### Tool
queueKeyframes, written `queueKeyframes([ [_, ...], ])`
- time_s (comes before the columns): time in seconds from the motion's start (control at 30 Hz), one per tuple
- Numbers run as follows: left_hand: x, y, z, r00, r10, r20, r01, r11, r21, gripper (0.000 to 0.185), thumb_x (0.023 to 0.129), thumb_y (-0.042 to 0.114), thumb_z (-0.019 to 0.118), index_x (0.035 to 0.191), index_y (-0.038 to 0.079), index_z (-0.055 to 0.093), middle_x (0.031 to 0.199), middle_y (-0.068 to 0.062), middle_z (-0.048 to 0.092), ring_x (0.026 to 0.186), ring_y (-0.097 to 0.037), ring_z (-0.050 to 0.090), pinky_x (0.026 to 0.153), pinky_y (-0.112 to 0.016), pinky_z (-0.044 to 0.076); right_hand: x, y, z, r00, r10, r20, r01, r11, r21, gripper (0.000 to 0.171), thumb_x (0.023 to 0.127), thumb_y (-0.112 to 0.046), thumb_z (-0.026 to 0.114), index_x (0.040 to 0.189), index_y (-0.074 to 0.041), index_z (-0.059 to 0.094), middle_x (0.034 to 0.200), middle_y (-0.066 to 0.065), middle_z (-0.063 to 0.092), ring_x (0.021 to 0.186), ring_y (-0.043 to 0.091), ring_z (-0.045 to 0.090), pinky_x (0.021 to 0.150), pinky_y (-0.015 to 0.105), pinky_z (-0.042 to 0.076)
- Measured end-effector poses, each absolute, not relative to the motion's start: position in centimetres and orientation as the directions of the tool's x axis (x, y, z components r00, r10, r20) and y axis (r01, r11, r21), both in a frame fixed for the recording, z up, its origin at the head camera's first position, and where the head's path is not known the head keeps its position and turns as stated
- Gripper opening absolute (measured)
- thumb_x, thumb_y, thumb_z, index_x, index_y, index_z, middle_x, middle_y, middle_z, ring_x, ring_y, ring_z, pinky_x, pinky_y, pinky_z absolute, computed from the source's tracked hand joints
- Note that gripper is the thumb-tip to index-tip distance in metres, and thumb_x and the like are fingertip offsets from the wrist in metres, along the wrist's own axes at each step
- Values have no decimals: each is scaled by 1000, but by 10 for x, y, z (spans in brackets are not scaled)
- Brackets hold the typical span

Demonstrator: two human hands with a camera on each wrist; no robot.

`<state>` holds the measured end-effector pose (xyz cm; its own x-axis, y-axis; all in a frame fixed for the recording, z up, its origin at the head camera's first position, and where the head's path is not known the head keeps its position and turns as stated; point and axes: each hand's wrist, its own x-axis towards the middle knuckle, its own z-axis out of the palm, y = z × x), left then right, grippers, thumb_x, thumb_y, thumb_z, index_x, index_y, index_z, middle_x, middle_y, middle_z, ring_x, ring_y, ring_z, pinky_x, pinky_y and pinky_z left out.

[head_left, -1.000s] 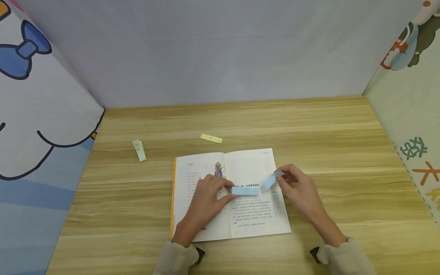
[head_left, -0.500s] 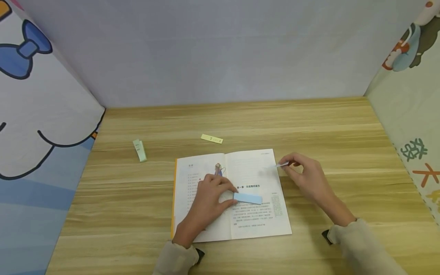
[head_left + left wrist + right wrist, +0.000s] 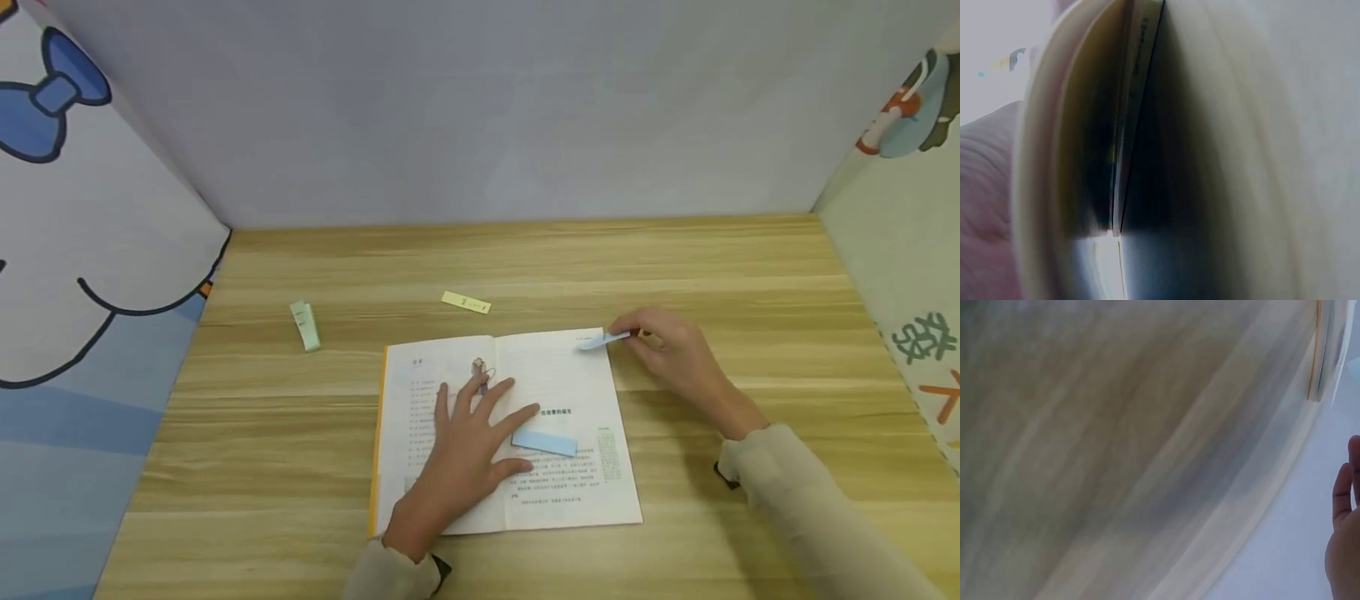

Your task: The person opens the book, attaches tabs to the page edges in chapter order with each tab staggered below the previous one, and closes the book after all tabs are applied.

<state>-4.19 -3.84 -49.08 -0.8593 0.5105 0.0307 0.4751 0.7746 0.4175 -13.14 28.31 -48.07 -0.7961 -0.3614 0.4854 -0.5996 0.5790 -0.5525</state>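
An open book (image 3: 562,379) lies on the table with printed pages. My left hand (image 3: 467,446) rests across its middle, fingers spread and straight. Just right of those fingers, a light-blue pad of sticky notes (image 3: 545,442) lies on the right page. At the book's upper right corner, my right hand (image 3: 675,358) pinches a single light-blue sticky note (image 3: 597,341), whose free end reaches over the page. Whether that end touches the paper, I cannot tell. Both wrist views are blurred: the left hand (image 3: 985,200) shows at one side, the right hand (image 3: 1346,531) at the other.
Behind the book lies a yellow sticky strip (image 3: 467,302) with small marks. Pale green sticky strips (image 3: 305,326) lie farther left on the wooden table (image 3: 225,433). A pale cloth wall (image 3: 480,117) stands behind, with printed panels at both sides.
My left hand has let go of the blue pad and spread its fingers over the book. The right hand has carried its blue note from mid-page up to the upper right corner.
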Motion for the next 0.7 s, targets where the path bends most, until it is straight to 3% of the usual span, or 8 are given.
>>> queueKeyframes([
  [0.2, -40, -35, -494, -865, 502, 2, 465, 800, 380, 71, 83, 56, 79, 149, 39, 57, 166, -4, 42, 159, -37, 24, 117, -83, 16, -140, 290, -486, -772, -378, 511, -630, 558, -540, 36, 75, 25, 77, 94, -6, 78, 97, 7, 80, 92, 14, 70, 87, 6, 47],
  [0.43, -41, -36, -494, -868, 496, -8, 459, 808, 370, 72, 81, 56, 80, 147, 41, 58, 165, -3, 42, 158, -38, 27, 116, -82, 20, -144, 295, -491, -789, -379, 484, -612, 562, -556, 35, 76, 24, 77, 92, -8, 78, 98, 6, 80, 94, 8, 67, 87, 4, 46],
  [0.7, -44, -35, -497, -868, 496, -28, 446, 803, 396, 72, 81, 56, 81, 147, 41, 57, 166, -3, 40, 157, -39, 29, 116, -83, 20, -147, 298, -494, -822, -378, 426, -566, 619, -544, 34, 78, 19, 79, 93, -11, 79, 100, 2, 81, 94, 9, 66, 87, 5, 44],
])
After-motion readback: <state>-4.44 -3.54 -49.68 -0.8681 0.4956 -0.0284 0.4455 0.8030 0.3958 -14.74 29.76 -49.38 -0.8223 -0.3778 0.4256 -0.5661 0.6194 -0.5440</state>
